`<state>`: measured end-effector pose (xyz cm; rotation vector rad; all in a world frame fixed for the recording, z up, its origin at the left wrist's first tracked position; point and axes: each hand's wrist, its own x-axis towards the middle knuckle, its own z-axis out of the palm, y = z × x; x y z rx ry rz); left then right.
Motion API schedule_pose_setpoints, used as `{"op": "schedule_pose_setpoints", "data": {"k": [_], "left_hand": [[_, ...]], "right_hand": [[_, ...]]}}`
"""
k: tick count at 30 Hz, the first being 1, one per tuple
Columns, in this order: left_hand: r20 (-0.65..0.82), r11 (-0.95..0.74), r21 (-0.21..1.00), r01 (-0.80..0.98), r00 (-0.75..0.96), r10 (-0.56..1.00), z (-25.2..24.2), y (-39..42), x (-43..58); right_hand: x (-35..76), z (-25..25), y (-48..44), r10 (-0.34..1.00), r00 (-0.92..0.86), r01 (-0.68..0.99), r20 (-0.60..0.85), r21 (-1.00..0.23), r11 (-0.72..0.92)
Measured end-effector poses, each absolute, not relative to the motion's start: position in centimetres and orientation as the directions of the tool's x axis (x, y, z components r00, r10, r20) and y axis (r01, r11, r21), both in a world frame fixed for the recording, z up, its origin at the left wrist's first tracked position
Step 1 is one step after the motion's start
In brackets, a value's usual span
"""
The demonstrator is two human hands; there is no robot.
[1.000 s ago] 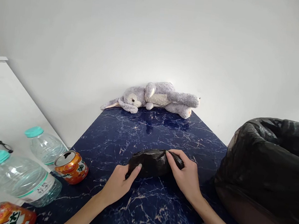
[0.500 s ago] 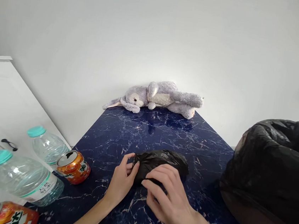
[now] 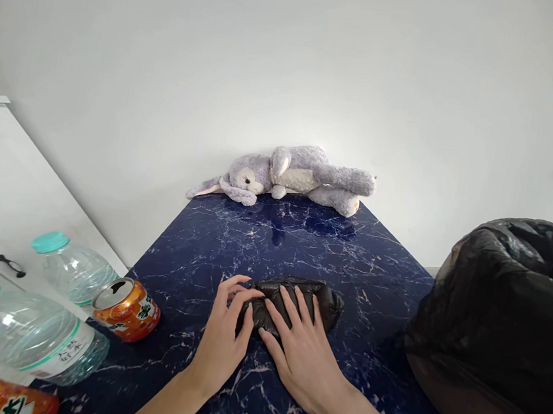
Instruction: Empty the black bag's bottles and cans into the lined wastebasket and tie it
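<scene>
A rolled-up black plastic bag (image 3: 326, 302) lies on the dark blue marble table (image 3: 302, 249). My left hand (image 3: 222, 343) rests at the roll's left end, its fingers curved onto the plastic. My right hand (image 3: 303, 355) lies flat on top of the roll with its fingers stretched out and spread, pressing it down. Only the right end of the roll shows beyond my fingers.
A grey plush rabbit (image 3: 284, 178) lies at the table's far edge by the wall. At the left lie two clear bottles (image 3: 30, 339) (image 3: 75, 268) with teal caps and two orange cans (image 3: 125, 308) (image 3: 4, 399). A bin lined with a black bag (image 3: 506, 323) stands at the right.
My right hand moved from the roll's right end to the front, then flattened on top of it. The left hand shifted up onto the left end. The roll looks flatter.
</scene>
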<state>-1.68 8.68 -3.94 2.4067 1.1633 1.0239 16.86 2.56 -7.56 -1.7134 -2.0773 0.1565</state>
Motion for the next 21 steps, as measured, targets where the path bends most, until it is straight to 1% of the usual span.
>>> {"op": "schedule_pose_setpoints", "data": {"k": [1, 3, 5, 8, 11, 15, 18, 21], "left_hand": [[0.511, -0.712, 0.413, 0.568, 0.502, 0.697, -3.8, 8.6, -1.8], [0.485, -0.815, 0.260, 0.518, 0.659, 0.574, -3.5, 8.6, -1.9], [0.390, -0.848, 0.198, 0.491, 0.755, 0.528, -3.5, 8.8, -2.2], [0.264, -0.813, 0.202, 0.546, 0.769, 0.582, -4.1, 9.4, -2.6], [0.199, -0.784, 0.220, 0.581, 0.760, 0.619, -4.9, 9.9, -2.9], [0.192, -0.810, 0.201, 0.551, 0.789, 0.584, -5.2, 9.9, -3.0], [0.198, -0.821, 0.195, 0.536, 0.799, 0.568, -5.0, 9.7, -3.0], [0.234, -0.797, 0.258, 0.545, 0.766, 0.599, -4.6, 9.3, -3.1]], "right_hand": [[16.8, -7.5, 2.6, 0.955, -0.138, 0.905, 0.263, -0.357, 0.230], [16.8, -7.5, 2.6, 0.951, -0.144, 0.907, 0.273, -0.349, 0.237], [16.9, -7.5, 2.7, 0.950, -0.149, 0.911, 0.274, -0.337, 0.240], [17.5, -7.4, 3.1, 0.951, -0.158, 0.912, 0.265, -0.330, 0.243], [18.4, -7.2, 3.8, 0.949, -0.170, 0.905, 0.266, -0.338, 0.257], [19.4, -7.3, 4.3, 0.944, -0.161, 0.908, 0.287, -0.333, 0.256], [19.0, -7.5, 3.8, 0.931, -0.124, 0.918, 0.344, -0.317, 0.239], [16.9, -8.2, 2.4, 0.894, -0.059, 0.933, 0.445, -0.294, 0.208]]}}
